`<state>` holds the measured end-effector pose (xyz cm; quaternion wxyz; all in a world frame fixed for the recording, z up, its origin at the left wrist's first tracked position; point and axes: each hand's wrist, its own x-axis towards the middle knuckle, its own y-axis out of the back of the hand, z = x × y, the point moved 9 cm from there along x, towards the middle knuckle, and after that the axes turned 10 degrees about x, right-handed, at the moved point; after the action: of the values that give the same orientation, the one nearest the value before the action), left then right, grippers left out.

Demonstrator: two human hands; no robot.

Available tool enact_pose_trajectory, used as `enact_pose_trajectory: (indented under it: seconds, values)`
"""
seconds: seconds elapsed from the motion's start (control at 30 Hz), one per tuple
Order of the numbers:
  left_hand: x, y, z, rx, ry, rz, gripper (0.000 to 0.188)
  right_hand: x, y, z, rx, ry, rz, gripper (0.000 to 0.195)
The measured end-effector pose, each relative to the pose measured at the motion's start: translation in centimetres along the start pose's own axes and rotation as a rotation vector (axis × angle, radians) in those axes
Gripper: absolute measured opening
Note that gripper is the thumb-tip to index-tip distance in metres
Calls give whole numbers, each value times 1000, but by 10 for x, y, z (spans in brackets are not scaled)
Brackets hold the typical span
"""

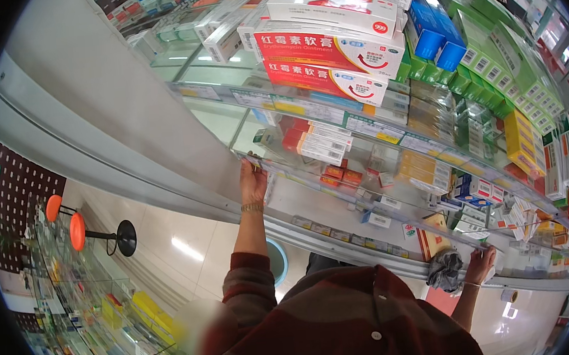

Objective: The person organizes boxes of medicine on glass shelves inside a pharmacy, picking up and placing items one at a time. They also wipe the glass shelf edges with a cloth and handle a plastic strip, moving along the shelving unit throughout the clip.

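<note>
My left hand (253, 184), with a bracelet at the wrist, grips the front left corner of a lower glass shelf (310, 185). Farther right, the fingers of my right hand (480, 263) curl at the front edge of that same shelf. Beside this hand is a crumpled grey cloth (445, 269); whether they touch is hard to see. Small red-and-white cartons (318, 141), little orange-red boxes (341, 173) and yellowish cartons (423, 170) are seen at shelf level, partly through glass. Above them, an upper glass shelf (319, 107) with price labels carries stacked red-and-white medicine cartons (298, 49).
A white cabinet side panel (104, 92) rises at left. Blue cartons (434, 32) and green-white cartons (502, 52) crowd the upper right. A blue-rimmed bin (277, 262) stands on the floor below. Behind are an orange stool (77, 231) and another glass display case (87, 306).
</note>
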<state>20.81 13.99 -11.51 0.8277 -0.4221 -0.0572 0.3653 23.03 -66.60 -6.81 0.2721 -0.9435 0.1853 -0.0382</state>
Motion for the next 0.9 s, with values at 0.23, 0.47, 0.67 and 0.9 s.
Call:
enact_pose_trajectory:
  seconds: [0.23, 0.47, 0.67, 0.9]
  values:
    - [1, 3, -2, -36, -7, 8, 36, -8, -12, -3, -23, 8, 22, 19]
    - [-8, 0, 1, -25, -45, -20, 36, -15, -14, -9, -21, 24, -7, 20]
    - [-7, -3, 4, 8, 5, -27, 33, -7, -1, 2, -9, -17, 29, 19]
    - [-10, 7, -2, -56, -3, 98, 34, -2, 5, 14, -52, -67, -43, 29]
